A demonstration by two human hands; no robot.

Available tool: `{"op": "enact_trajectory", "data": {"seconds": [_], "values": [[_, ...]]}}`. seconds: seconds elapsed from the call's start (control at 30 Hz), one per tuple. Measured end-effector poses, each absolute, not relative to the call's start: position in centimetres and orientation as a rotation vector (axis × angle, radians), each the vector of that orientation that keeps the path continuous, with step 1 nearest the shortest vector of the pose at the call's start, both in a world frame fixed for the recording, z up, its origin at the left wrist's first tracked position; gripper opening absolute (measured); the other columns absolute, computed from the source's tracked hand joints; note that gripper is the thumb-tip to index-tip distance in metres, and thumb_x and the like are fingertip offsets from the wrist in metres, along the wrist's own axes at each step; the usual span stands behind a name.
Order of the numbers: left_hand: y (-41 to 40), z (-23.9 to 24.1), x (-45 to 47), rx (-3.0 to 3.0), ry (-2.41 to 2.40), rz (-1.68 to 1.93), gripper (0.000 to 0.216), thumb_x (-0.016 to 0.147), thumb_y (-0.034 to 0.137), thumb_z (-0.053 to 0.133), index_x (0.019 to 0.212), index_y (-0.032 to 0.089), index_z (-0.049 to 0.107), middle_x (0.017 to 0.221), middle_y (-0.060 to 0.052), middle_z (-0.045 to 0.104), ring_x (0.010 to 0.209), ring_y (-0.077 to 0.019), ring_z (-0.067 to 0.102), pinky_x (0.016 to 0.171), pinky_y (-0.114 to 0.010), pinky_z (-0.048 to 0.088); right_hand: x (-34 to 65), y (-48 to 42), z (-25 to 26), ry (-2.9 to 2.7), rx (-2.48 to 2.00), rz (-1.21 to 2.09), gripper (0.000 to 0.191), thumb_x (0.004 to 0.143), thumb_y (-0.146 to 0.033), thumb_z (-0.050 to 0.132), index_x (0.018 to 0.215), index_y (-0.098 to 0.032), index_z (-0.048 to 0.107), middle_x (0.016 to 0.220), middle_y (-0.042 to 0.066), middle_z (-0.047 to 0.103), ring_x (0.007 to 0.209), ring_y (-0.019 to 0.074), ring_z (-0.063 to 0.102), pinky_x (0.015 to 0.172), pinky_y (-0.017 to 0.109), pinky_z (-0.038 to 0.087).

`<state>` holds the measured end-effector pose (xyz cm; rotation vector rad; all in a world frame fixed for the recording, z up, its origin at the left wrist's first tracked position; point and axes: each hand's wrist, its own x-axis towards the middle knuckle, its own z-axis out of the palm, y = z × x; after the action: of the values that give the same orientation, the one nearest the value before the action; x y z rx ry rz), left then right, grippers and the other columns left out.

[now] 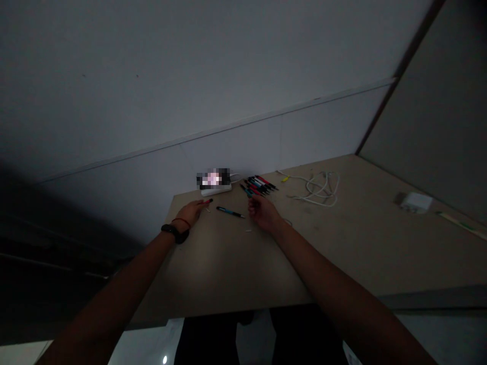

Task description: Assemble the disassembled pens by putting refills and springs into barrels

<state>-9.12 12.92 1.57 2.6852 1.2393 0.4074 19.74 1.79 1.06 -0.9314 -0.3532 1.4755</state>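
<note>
My left hand (190, 213) rests low over the left side of the table, its fingers closed on a red pen with a black end (207, 201). Only part of that pen shows past the fingertips. To the right, my right hand (262, 214) has its fingers curled in a pinch at the near end of a teal pen (245, 189), at the left edge of a pile of pens (262, 185). The pile mixes red, black and blue bodies. Between my hands a single blue and black pen (230, 212) lies flat on the table.
Behind my left hand, a device with a blurred screen (213, 178) stands on a white block (216, 190) near the wall. A coiled white cable (319, 187) lies right of the pens. Farther right sits a white adapter (416, 202). The tabletop (228, 274) ends near my lap.
</note>
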Motion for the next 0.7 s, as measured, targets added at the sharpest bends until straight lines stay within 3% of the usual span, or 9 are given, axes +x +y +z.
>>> {"op": "enact_trajectory", "data": {"seconds": [0.13, 0.33, 0.43, 0.57, 0.7], "values": [[13.2, 2.0, -9.2, 2.626, 1.200, 0.473, 0.025, 0.083, 0.021, 0.056, 0.092, 0.025, 0.079, 0.112, -0.008, 0.078, 0.111, -0.0279, 0.069, 0.102, -0.041, 0.052, 19.8, 1.7, 1.3, -0.389, -0.906, 1.544, 0.030, 0.089, -0.032, 0.059, 0.065, -0.022, 0.045, 0.045, -0.009, 0.030, 0.038, 0.0074, 0.025, 0.033, 0.017, 0.022], [12.3, 2.4, -8.8, 2.605, 1.228, 0.545, 0.021, 0.081, 0.017, 0.054, 0.075, 0.022, 0.073, 0.094, -0.009, 0.077, 0.095, -0.0255, 0.071, 0.094, -0.038, 0.054, 20.0, 1.6, 1.5, -0.506, -0.906, 1.611, 0.031, 0.089, -0.041, 0.061, 0.069, -0.023, 0.046, 0.044, -0.012, 0.025, 0.036, 0.0067, 0.017, 0.032, 0.017, 0.017], [11.7, 2.4, -8.6, 2.572, 1.289, 0.623, 0.016, 0.081, 0.016, 0.055, 0.080, 0.020, 0.071, 0.086, -0.009, 0.074, 0.086, -0.0244, 0.069, 0.086, -0.037, 0.056, 20.1, 1.6, 1.5, -0.492, -0.894, 1.623, 0.028, 0.089, -0.039, 0.060, 0.070, -0.022, 0.047, 0.044, -0.012, 0.025, 0.036, 0.0064, 0.017, 0.032, 0.017, 0.017], [10.7, 2.7, -8.4, 2.495, 1.315, 0.769, 0.023, 0.083, 0.021, 0.059, 0.102, 0.017, 0.071, 0.097, -0.010, 0.075, 0.090, -0.0235, 0.069, 0.082, -0.036, 0.057, 20.0, 1.5, 1.3, -0.505, -0.918, 1.600, 0.026, 0.089, -0.039, 0.058, 0.072, -0.022, 0.047, 0.044, -0.013, 0.023, 0.037, 0.0066, 0.015, 0.033, 0.018, 0.016], [8.9, 3.7, -7.8, 2.259, 1.166, 0.992, 0.020, 0.083, 0.036, 0.067, 0.091, 0.019, 0.074, 0.099, -0.010, 0.075, 0.095, -0.0237, 0.071, 0.088, -0.038, 0.058, 19.7, 1.5, 1.2, -0.617, -1.017, 1.521, 0.026, 0.084, -0.043, 0.061, 0.072, -0.023, 0.050, 0.045, -0.012, 0.026, 0.038, 0.0074, 0.018, 0.036, 0.021, 0.016]]}}
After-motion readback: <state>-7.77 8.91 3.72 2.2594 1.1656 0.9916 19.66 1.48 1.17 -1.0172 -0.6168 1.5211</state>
